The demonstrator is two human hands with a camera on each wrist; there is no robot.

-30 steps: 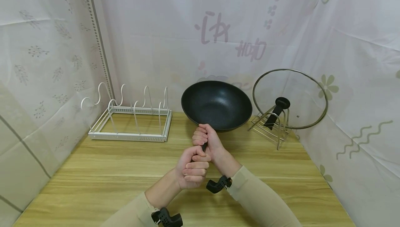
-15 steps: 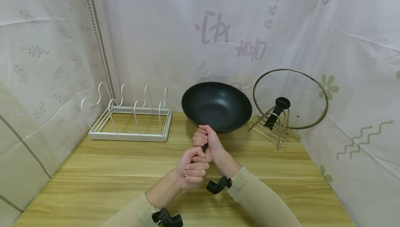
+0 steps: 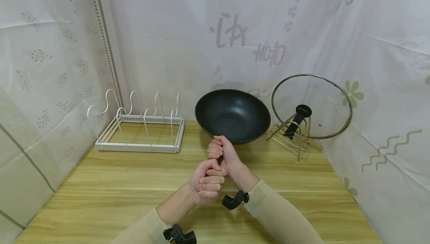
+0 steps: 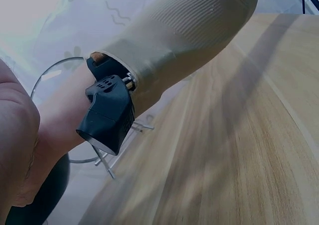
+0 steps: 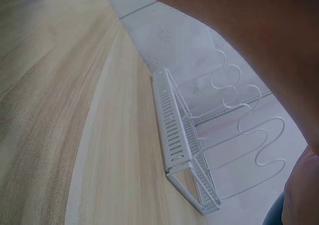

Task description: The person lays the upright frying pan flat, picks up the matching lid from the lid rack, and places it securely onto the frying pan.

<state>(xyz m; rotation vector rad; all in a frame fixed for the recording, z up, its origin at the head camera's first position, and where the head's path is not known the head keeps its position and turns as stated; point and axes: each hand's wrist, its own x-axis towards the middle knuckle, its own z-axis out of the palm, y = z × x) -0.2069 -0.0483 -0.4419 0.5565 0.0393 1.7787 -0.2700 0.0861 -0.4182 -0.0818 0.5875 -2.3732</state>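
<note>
A black wok (image 3: pixel 231 113) faces me with its inside, tilted, in the middle of the head view. Both hands grip its handle (image 3: pixel 220 158), most of which their fingers hide. My right hand (image 3: pixel 226 154) holds the part close to the bowl. Just below it, my left hand (image 3: pixel 206 182) is wrapped round the lower part. A dark edge of the wok (image 4: pixel 55 192) shows behind the hands in the left wrist view. Whether the wok's underside touches the table cannot be seen.
To the left stands a white wire rack (image 3: pixel 137 148) with upright loops. A glass lid (image 3: pixel 330 105) with a black handle leans in a small metal stand (image 3: pixel 299 145) at right. Patterned curtains (image 3: pixel 168 42) border the wooden table (image 3: pixel 134 184).
The wok has sunk slightly, and both hands have come down a little with it. Their grip on the handle looks the same; the rack and lid have stayed in place.
</note>
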